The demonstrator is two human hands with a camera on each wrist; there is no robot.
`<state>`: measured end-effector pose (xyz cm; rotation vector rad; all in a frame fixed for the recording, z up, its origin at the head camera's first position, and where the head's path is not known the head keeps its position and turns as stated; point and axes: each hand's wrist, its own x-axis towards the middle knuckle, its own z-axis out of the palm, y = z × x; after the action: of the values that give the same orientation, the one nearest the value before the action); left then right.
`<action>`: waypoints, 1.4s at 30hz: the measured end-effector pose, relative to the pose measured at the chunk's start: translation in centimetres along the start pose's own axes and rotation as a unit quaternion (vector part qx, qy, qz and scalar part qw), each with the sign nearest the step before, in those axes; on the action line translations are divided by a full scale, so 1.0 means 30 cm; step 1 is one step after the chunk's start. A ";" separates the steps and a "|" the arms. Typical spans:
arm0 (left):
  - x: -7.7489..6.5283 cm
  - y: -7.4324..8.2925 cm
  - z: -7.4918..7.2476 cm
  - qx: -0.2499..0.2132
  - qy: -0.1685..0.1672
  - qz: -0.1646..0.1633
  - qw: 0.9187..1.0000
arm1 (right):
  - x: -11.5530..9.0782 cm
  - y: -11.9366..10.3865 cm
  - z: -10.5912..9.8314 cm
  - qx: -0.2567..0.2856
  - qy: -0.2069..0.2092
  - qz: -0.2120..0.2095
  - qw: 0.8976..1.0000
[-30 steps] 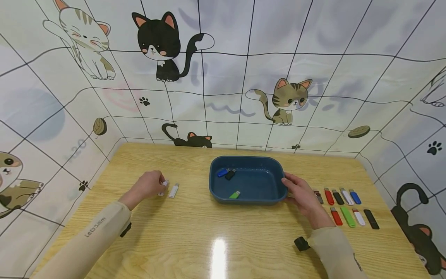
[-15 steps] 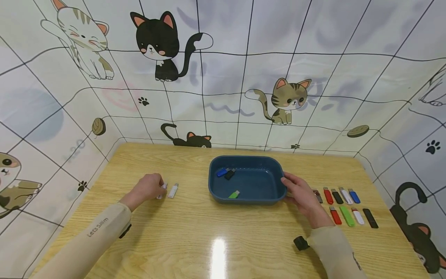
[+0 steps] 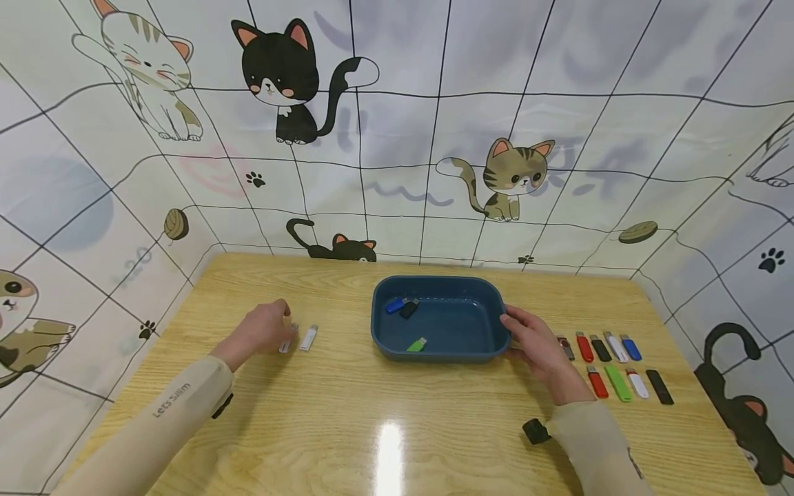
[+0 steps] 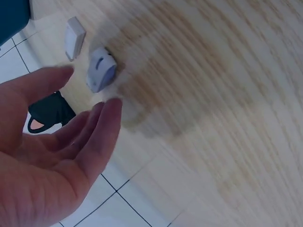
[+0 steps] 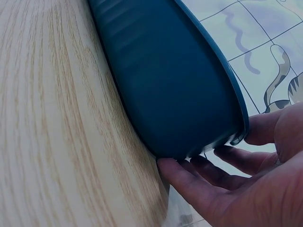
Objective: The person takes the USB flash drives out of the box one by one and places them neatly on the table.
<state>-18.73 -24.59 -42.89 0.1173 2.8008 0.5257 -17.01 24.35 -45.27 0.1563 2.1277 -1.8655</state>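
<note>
My left hand (image 3: 265, 326) is just over a white USB stick (image 3: 287, 339) at the left of the table. In the left wrist view its thumb and fingers are spread apart, and the USB stick (image 4: 101, 70) lies beyond the fingertips, untouched. A second white USB stick (image 3: 309, 337) lies beside it. My right hand (image 3: 538, 348) holds the right end of a dark blue plastic tub (image 3: 443, 357). In the right wrist view the thumb is at the rim of the tub (image 5: 165, 80), and the fingers are against its end wall and lower edge.
Inside the tub lie a blue USB stick (image 3: 395, 306), a black one (image 3: 409, 310) and a green one (image 3: 418, 345). Several more, including a red USB stick (image 3: 597, 382), lie in two rows at the right. A cat-patterned cloth (image 3: 403, 138) stands behind the table.
My left fingers have come off the white USB stick, which now shows more fully on the table. The left hand has risen slightly. My right hand and the tub have stayed put.
</note>
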 end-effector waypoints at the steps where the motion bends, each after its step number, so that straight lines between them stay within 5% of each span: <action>1: 0.001 0.004 -0.001 0.000 0.009 0.005 1.000 | -0.001 0.000 0.000 0.000 0.000 -0.001 1.000; 9: -0.004 0.085 -0.005 0.009 0.106 0.049 0.993 | -0.005 0.002 0.001 0.002 -0.003 -0.002 1.000; 15: -0.010 0.177 0.016 0.009 0.178 0.100 0.979 | -0.007 0.001 0.002 0.000 -0.002 -0.005 1.000; 22: -0.017 0.337 0.025 0.002 0.212 0.183 0.960 | -0.007 0.002 0.000 -0.002 -0.002 -0.006 1.000; 28: -0.007 0.458 0.037 0.005 0.194 0.231 0.953 | -0.004 0.006 0.000 -0.001 -0.001 -0.004 1.000; 37: 0.033 0.584 0.107 0.047 0.110 0.250 0.961 | -0.002 0.009 -0.004 0.000 0.000 -0.003 1.000; 42: 0.053 0.617 0.140 0.085 0.056 0.233 0.967 | -0.002 0.008 -0.002 -0.001 0.002 -0.005 1.000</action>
<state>-18.52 -5.71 -40.27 0.8206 2.9246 0.3986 -16.89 24.44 -45.48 0.1501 2.1360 -1.8698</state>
